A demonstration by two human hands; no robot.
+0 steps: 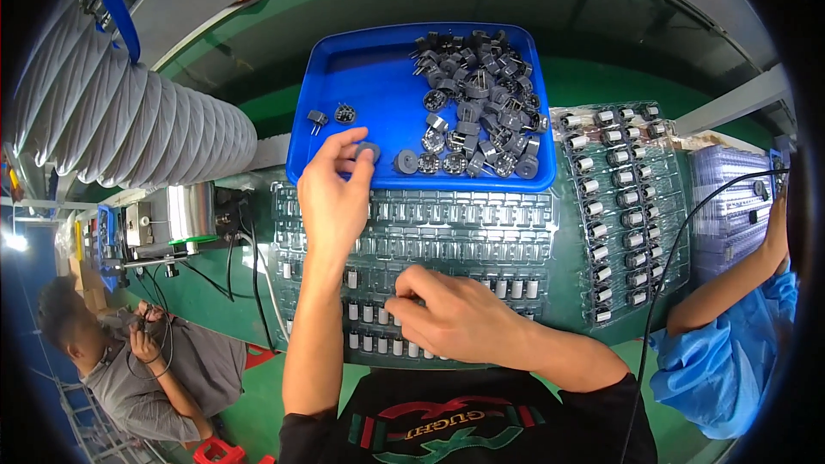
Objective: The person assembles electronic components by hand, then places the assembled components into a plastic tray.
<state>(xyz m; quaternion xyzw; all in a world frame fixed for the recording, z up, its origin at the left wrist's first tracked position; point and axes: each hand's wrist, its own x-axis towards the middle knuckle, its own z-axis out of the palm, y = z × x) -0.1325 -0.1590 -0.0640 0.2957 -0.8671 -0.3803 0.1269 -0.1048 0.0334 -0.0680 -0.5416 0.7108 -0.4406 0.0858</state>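
Over the near left part of a blue tray [365,73], my left hand [333,193] pinches a round grey plastic part [368,151] between thumb and fingers. A heap of similar grey parts with metal pins [477,90] fills the tray's right side, and two lie apart at the left. Below it lies a clear blister tray [412,247], its near rows partly filled with small white-and-black cylindrical parts [368,314]. My right hand [455,314] hovers over these rows with its fingers curled together; whatever is in them is hidden.
Another blister tray of cylindrical parts [632,206] lies to the right, beside stacked clear trays [722,185]. A grey ribbed hose [155,120] and a silver spool [189,210] stand left. A black cable [666,271] hangs at right. One person [163,361] works at left, another [722,352] at right.
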